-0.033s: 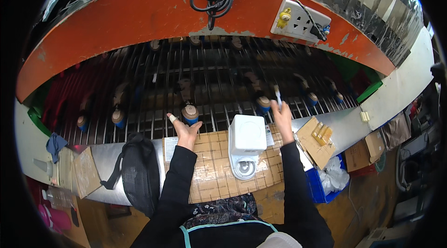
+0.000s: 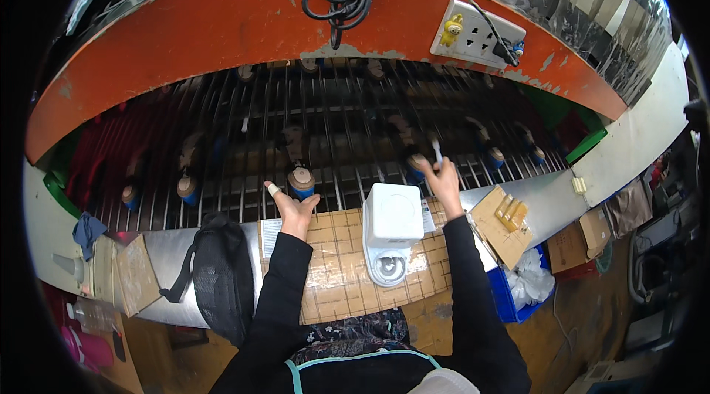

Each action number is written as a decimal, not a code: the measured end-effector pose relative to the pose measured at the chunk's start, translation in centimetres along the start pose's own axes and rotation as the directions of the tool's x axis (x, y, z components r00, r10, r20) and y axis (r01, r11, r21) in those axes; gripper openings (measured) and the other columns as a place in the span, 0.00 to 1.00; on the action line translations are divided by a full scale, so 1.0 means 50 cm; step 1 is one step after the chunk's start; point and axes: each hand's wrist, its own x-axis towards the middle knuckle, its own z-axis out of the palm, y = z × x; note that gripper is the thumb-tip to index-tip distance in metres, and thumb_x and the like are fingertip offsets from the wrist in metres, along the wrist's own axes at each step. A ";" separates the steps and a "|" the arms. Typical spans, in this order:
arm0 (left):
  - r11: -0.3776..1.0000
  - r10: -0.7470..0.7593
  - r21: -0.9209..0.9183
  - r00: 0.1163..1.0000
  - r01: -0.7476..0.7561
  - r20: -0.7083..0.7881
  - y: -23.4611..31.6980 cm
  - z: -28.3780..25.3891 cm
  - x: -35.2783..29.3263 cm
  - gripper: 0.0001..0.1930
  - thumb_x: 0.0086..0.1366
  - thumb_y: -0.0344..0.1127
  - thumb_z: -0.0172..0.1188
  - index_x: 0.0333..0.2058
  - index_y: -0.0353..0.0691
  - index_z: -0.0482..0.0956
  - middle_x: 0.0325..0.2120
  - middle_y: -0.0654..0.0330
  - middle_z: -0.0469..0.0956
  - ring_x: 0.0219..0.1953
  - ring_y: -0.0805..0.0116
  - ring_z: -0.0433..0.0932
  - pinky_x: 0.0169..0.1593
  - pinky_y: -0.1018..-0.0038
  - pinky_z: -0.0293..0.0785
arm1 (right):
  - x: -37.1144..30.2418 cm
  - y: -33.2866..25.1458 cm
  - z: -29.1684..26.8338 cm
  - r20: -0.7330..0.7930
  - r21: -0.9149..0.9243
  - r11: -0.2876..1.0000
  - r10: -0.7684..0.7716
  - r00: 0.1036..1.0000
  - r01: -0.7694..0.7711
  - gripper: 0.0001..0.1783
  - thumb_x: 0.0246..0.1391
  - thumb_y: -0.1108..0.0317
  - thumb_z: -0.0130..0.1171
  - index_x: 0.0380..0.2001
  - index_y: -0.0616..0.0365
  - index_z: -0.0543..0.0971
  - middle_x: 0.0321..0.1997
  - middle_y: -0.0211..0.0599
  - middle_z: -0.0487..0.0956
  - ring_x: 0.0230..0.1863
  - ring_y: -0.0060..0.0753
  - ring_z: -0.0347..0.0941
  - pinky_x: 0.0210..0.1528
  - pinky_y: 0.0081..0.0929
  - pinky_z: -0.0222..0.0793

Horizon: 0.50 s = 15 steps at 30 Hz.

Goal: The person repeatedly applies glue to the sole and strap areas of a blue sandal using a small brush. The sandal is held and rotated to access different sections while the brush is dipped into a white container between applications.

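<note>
A metal-rod rack (image 2: 337, 165) lies at twelve o'clock from a white device (image 2: 393, 215). At the device's ten o'clock, a shoe (image 2: 301, 178) sits by the outspread left hand (image 2: 295, 216); at one, the right hand (image 2: 444, 183) grips a white-handled brush (image 2: 438, 151).

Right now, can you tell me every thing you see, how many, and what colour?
Shoe-shaped pieces: at least six, brown and blue, on the rack
Rack: one, dark grey bars, beyond the mat
Brush: one, pale, in the right hand
Mat: one, brown, centre
Boxy device: one, white, on the mat
Bag: one, black, left of the mat
Panel: one, orange, top
Power strip: one, white, on the panel
Yellow blocks: count unclear, yellow, right
Bin: one, blue, lower right
Cloth: one, blue, far left
Background clutter: too dim to count
Left hand: one, black sleeve, near a piece
Right hand: one, black sleeve, over the rack
</note>
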 end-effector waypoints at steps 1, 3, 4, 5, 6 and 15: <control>0.999 -0.035 -0.013 0.999 0.035 -0.014 0.004 -0.005 0.003 0.60 0.53 0.82 0.39 0.67 0.47 0.19 0.67 0.36 0.24 0.66 0.21 0.37 0.67 0.41 0.41 | 0.028 0.010 0.029 0.080 -0.007 1.000 0.018 0.997 -0.018 0.33 0.47 0.43 0.65 0.34 0.68 0.73 0.33 0.52 0.76 0.36 0.53 0.73 0.42 0.44 0.68; 0.996 -0.087 0.039 0.996 0.086 0.017 0.009 -0.007 0.009 0.60 0.54 0.82 0.39 0.67 0.46 0.20 0.67 0.35 0.26 0.65 0.21 0.40 0.66 0.40 0.41 | 0.067 0.027 0.080 0.175 -0.057 0.994 0.104 0.979 -0.095 0.41 0.34 0.38 0.72 0.35 0.67 0.74 0.37 0.58 0.79 0.44 0.56 0.77 0.46 0.40 0.72; 0.993 -0.112 0.039 0.994 0.113 -0.013 0.009 -0.008 0.008 0.60 0.54 0.82 0.39 0.67 0.46 0.20 0.67 0.35 0.27 0.65 0.21 0.41 0.66 0.40 0.42 | 0.077 0.035 0.098 0.232 0.005 0.993 0.111 0.966 -0.116 0.41 0.33 0.40 0.73 0.37 0.68 0.74 0.38 0.59 0.80 0.45 0.57 0.77 0.47 0.40 0.72; 0.990 -0.083 0.118 0.996 0.078 0.032 0.010 0.002 0.012 0.59 0.54 0.82 0.39 0.68 0.47 0.22 0.68 0.36 0.30 0.64 0.19 0.45 0.66 0.40 0.42 | 0.107 0.038 0.113 0.208 -0.030 0.997 0.082 0.975 -0.077 0.40 0.32 0.42 0.74 0.39 0.67 0.74 0.39 0.57 0.80 0.44 0.56 0.78 0.47 0.41 0.72; 0.986 -0.077 0.151 0.996 0.071 0.036 0.009 0.002 0.004 0.57 0.55 0.80 0.40 0.68 0.52 0.24 0.68 0.38 0.30 0.62 0.20 0.50 0.66 0.41 0.44 | 0.116 0.045 0.119 0.201 -0.108 0.991 0.101 0.974 -0.080 0.40 0.32 0.45 0.74 0.40 0.66 0.73 0.39 0.55 0.81 0.44 0.56 0.78 0.48 0.42 0.72; 0.892 0.174 0.364 0.946 -0.269 0.274 0.038 -0.004 -0.182 0.37 0.68 0.60 0.46 0.66 0.42 0.54 0.62 0.44 0.61 0.62 0.51 0.65 0.64 0.57 0.58 | 0.094 0.041 -0.060 -0.171 0.583 0.770 0.427 0.888 -0.258 0.28 0.39 0.57 0.74 0.33 0.60 0.68 0.31 0.32 0.73 0.32 0.25 0.72 0.37 0.25 0.70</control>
